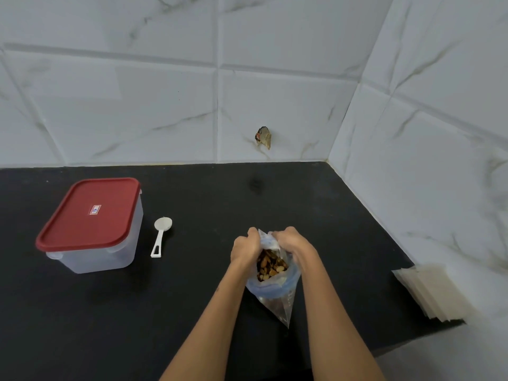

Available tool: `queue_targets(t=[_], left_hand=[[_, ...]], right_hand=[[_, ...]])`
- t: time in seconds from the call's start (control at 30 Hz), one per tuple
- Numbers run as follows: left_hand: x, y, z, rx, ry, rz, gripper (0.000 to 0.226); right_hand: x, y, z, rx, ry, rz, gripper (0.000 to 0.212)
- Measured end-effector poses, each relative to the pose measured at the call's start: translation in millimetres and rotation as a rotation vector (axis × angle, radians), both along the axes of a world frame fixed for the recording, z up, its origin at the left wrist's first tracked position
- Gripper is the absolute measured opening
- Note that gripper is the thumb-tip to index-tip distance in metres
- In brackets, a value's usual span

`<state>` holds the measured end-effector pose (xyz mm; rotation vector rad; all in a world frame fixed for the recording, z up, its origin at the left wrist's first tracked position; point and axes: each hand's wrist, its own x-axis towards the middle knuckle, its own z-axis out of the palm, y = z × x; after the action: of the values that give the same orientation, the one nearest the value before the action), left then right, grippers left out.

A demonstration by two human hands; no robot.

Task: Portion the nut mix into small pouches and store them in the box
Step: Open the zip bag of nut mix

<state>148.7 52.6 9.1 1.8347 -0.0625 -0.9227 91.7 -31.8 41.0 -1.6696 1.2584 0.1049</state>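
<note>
A black matte countertop (pixel 192 284) fills the lower half of the view, met at the back and on the right by white marble-patterned wall tiles (pixel 137 92). On the left of the counter stands one translucent rectangular plastic box (pixel 110 254), closed by a red snap-on lid (pixel 89 214); the lid carries a small red-and-white sticker (pixel 94 209) at its middle, with print too small to read. At the right edge of the counter, against the wall, lies one fanned stack of flat, pale translucent small pouches (pixel 434 292); their number cannot be counted. Near the middle, in front of the person, one clear plastic zip bag (pixel 275 295) with a blue strip across it holds the brown nut mix (pixel 270 265), which shows through its open mouth. The bag has faint markings on its side that cannot be read. Two bare forearms reach in from the bottom. The left hand (pixel 244 247) is clenched on the left side of the bag's top edge, and the right hand (pixel 294 240) is clenched on the right side, the two fists close together with the mouth between them. One white plastic measuring scoop (pixel 160 236) lies flat just to the right of the box, bowl toward the wall, handle toward the person, touched by neither hand. One small brownish scrap (pixel 264 137) clings to the back wall above the counter.
</note>
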Motion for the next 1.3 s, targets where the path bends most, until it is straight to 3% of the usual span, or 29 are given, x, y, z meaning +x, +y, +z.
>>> queue_targets(t=[0.17,0.27,0.4,0.47,0.6,0.7,0.93,1.03,1.17,1.3], left_hand=[[3.1,2.2,-4.4,0.068,-0.071,-0.032,0.047],[8.9,5.6,-7.2,0.081,-0.093,-0.046,0.061],[12.9,20.1,-5.1,0.127,-0.209,-0.072,0.074],[11.2,36.3,2.7,0.229,-0.271,-0.086,0.073],[-3.4,60.1,20.3,0.276,-0.041,-0.254,0.066],[-16.6,66.6,17.8,0.222,0.072,-0.288,0.062],[-36.1,70.2,2.6,-0.183,0.393,0.057,0.037],[-41.4,67.9,-0.4,-0.344,0.620,0.213,0.030],[-50.6,66.6,-0.4,-0.437,0.749,0.292,0.024],[-60.2,62.1,-2.0,-0.353,0.603,0.271,0.033]], right_hand=[[6.0,1.9,-0.5,0.007,0.045,-0.073,0.060],[2.7,3.6,-9.7,-0.194,0.019,-0.125,0.060],[-16.1,17.2,-1.9,-0.575,0.146,-0.130,0.063],[-33.4,27.7,7.8,-0.630,0.207,-0.156,0.057],[-59.6,43.5,8.5,-0.338,0.287,-0.088,0.052],[-61.8,51.4,5.7,-0.115,0.208,-0.117,0.045],[-78.7,62.6,-12.5,0.233,-0.361,-0.459,0.020],[-83.8,68.2,-17.0,0.365,-0.488,-0.574,0.015],[-86.4,70.3,-18.0,0.393,-0.495,-0.627,0.021],[-83.0,73.6,-22.4,0.246,-0.400,-0.634,0.036]])
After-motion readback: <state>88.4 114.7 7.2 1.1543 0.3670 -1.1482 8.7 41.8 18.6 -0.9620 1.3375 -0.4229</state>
